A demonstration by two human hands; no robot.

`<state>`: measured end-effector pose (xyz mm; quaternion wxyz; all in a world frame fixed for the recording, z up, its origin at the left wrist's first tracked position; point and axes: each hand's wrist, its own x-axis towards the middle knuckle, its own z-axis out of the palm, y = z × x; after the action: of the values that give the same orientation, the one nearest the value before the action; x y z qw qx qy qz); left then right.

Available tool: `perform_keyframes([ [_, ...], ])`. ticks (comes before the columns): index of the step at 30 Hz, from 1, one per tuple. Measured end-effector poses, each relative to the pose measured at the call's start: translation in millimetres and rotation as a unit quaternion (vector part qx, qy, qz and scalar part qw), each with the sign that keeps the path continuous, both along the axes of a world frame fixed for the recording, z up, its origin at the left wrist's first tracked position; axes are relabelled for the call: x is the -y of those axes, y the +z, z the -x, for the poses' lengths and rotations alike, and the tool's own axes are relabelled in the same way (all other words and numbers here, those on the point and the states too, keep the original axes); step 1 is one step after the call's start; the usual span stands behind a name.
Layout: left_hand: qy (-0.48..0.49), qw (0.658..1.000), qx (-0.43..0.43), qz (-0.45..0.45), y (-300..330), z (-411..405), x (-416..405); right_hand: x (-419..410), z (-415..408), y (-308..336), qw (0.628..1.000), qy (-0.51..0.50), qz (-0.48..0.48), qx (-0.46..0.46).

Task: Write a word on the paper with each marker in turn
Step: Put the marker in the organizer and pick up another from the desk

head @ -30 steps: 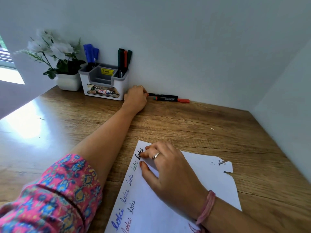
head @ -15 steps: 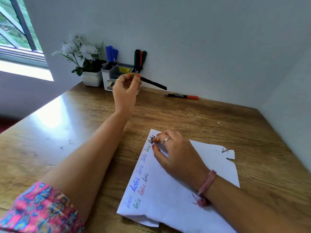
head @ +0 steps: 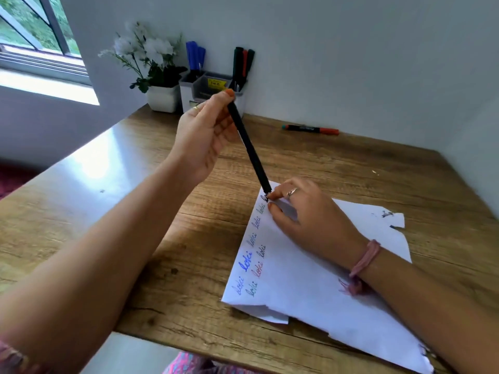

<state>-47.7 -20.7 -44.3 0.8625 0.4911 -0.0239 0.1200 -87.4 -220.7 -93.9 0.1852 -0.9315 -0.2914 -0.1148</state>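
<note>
A white paper (head: pixel 310 279) lies on the wooden desk, with several coloured cursive words along its left edge. My left hand (head: pixel 205 130) grips the upper end of a black marker (head: pixel 249 149), raised above the desk and slanting down toward the paper's top corner. My right hand (head: pixel 310 214) rests flat on the paper, its fingertips touching the marker's lower end. A marker with a red cap (head: pixel 310 129) lies by the back wall. A white holder (head: pixel 213 89) at the back carries blue, green and red markers.
A white pot of white flowers (head: pixel 159 97) stands left of the holder. A window is at the upper left. Walls close in the desk (head: pixel 81 211) at the back and the right. The paper's right edge is torn.
My left hand picked the black marker up from beside the wall and brought it back to the paper. The right hand stayed on the sheet. The camera view shifted.
</note>
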Motion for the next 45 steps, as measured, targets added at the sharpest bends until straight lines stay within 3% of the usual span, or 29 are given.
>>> perform_keyframes([
  [4, -0.057, 0.998, -0.008, 0.005, 0.6, 4.8, 5.4, 1.2, -4.1, 12.0, 0.987, -0.033, -0.111, -0.108],
  [9, -0.114, 0.993, -0.005, -0.019, 3.9, 12.4, 18.2, 1.3, -12.0, 33.8, 0.921, -0.049, -0.32, -0.218],
  [16, -0.185, 0.98, 0.004, -0.071, -3.2, 17.7, 33.2, 0.2, -5.3, 43.8, 0.862, 0.021, -0.38, -0.334],
  [18, -0.222, 0.959, -0.015, -0.173, -3.5, 20.8, 34.7, 2.1, -5.2, 45.3, 0.849, 0.035, -0.411, -0.33],
  [21, -0.322, 0.879, -0.085, -0.341, -1.4, 29.3, 35.5, 5.8, -5.8, 48.1, 0.848, 0.034, -0.447, -0.283],
  [23, -0.39, 0.839, -0.105, -0.363, -0.5, 34.5, 36.8, 6.4, -5.2, 48.5, 0.866, 0.028, -0.428, -0.258],
  [25, -0.407, 0.844, -0.1, -0.335, 1.0, 37.2, 38.8, 6.7, -5.0, 48.1, 0.868, 0.015, -0.423, -0.259],
  [29, -0.314, 0.884, -0.06, -0.34, 0.8, 34.1, 42.4, 9.2, -10.1, 50.0, 0.839, -0.03, -0.471, -0.27],
  [36, -0.281, 0.905, -0.019, -0.319, -8.1, 33.3, 55.7, 7.2, -10.1, 46.1, 0.817, 0.032, -0.505, -0.278],
  [45, -0.278, 0.901, -0.009, -0.333, -10.1, 29.1, 49.9, 1.7, -10.9, 38.5, 0.772, 0.068, -0.569, -0.276],
])
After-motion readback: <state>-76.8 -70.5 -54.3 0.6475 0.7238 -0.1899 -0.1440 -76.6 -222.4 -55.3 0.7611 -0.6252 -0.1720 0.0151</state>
